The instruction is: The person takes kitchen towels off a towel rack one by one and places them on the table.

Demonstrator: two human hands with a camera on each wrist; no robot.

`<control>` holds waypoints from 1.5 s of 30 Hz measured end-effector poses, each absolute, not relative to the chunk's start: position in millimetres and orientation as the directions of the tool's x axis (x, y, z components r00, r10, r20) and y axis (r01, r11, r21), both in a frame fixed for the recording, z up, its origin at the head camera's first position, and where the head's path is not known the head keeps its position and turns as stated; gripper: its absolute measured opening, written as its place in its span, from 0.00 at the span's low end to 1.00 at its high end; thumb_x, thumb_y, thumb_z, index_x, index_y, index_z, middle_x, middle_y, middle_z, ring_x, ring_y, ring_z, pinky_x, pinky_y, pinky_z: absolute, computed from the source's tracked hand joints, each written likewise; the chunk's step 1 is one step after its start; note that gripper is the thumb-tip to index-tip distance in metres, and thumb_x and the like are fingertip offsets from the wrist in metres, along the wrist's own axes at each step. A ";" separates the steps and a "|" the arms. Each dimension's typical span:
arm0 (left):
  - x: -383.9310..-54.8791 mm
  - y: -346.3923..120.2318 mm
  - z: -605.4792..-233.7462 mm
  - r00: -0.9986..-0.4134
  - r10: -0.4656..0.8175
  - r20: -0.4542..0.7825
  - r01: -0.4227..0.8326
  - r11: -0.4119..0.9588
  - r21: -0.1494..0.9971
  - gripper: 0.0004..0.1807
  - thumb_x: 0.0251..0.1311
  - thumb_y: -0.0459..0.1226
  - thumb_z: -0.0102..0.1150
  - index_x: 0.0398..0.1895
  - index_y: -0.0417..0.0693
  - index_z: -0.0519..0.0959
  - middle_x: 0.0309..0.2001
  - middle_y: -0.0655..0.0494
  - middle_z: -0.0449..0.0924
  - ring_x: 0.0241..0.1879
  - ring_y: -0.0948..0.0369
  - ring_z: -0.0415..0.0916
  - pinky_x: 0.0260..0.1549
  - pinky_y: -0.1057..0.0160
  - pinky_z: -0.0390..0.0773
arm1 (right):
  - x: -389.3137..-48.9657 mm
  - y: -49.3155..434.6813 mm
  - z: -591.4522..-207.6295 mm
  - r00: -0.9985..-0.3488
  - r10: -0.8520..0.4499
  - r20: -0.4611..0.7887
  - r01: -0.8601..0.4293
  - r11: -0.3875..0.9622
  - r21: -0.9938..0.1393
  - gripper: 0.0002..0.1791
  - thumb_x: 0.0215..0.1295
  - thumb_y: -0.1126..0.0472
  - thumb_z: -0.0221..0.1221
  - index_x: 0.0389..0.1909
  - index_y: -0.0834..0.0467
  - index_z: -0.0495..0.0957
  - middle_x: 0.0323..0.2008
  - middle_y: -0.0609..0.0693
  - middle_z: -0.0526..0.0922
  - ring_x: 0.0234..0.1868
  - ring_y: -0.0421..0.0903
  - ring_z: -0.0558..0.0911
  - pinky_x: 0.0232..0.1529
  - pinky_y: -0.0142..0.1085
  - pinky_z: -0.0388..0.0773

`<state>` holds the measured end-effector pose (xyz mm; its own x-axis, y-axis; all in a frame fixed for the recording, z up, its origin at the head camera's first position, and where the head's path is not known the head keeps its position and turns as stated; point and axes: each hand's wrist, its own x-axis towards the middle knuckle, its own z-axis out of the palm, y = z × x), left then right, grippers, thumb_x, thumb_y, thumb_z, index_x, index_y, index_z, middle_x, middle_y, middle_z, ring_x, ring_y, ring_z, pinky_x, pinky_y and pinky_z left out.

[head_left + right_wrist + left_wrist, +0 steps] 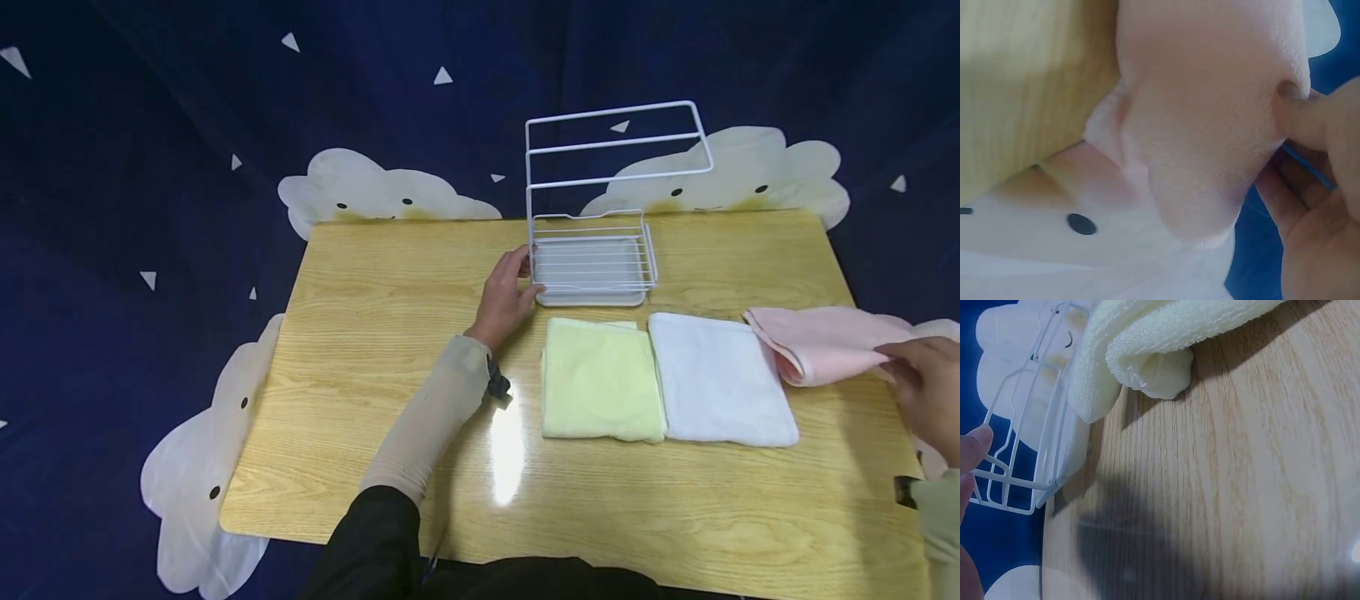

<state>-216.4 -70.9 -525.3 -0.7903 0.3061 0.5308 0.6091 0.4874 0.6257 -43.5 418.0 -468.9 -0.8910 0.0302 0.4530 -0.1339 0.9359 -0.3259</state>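
My left hand (506, 298) grips the left side of a white wire rack (592, 239), which stands over a pale tray (592, 298) at the back of the table. In the left wrist view, fingertips (980, 436) touch the rack's wires. My right hand (930, 387) pinches the edge of a pink towel (832, 337) at the table's right side, thumb on top in the right wrist view. The pink towel is partly raised and its folded end hangs near the white towel (723, 379). A folded yellow towel (600, 379) lies left of the white one, in front of the rack.
The wooden table (360, 333) has its back edge just behind the rack. A dark blue curtain (375, 83) with cloud shapes hangs around it. The rack's tall upper frame rises above the table's back edge.
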 end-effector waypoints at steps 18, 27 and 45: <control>-216.0 -71.1 -527.1 -0.781 0.299 0.548 0.619 0.485 0.618 0.34 0.54 0.26 0.72 0.64 0.29 0.67 0.48 0.41 0.75 0.46 0.52 0.77 0.52 0.67 0.78 | -7.5 413.1 -492.8 -0.895 0.057 0.443 -0.097 0.944 -0.316 0.10 0.52 0.87 0.60 0.35 0.76 0.79 0.31 0.72 0.77 0.31 0.68 0.73 0.31 0.36 0.59; -217.2 -72.8 -529.2 -0.765 0.289 0.575 0.637 0.473 0.609 0.36 0.53 0.26 0.73 0.65 0.31 0.66 0.48 0.39 0.75 0.45 0.50 0.77 0.51 0.66 0.78 | 5.3 408.8 -505.1 -0.950 0.128 0.284 0.038 0.953 -0.300 0.08 0.58 0.82 0.59 0.39 0.76 0.78 0.38 0.73 0.77 0.41 0.72 0.75 0.43 0.65 0.70; -216.6 -70.7 -527.9 -0.767 0.295 0.570 0.636 0.466 0.615 0.36 0.54 0.25 0.72 0.65 0.33 0.66 0.48 0.38 0.75 0.46 0.51 0.77 0.52 0.66 0.78 | 23.5 408.1 -522.4 -0.954 0.300 -0.022 0.295 0.922 -0.249 0.11 0.63 0.79 0.56 0.46 0.75 0.75 0.45 0.73 0.73 0.49 0.73 0.73 0.50 0.68 0.71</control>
<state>-216.6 -70.7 -527.9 -0.7668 0.2950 0.5701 0.6363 0.4662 0.6147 23.5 408.1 -522.4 -0.9538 0.2997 -0.0215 0.2955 0.9224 -0.2486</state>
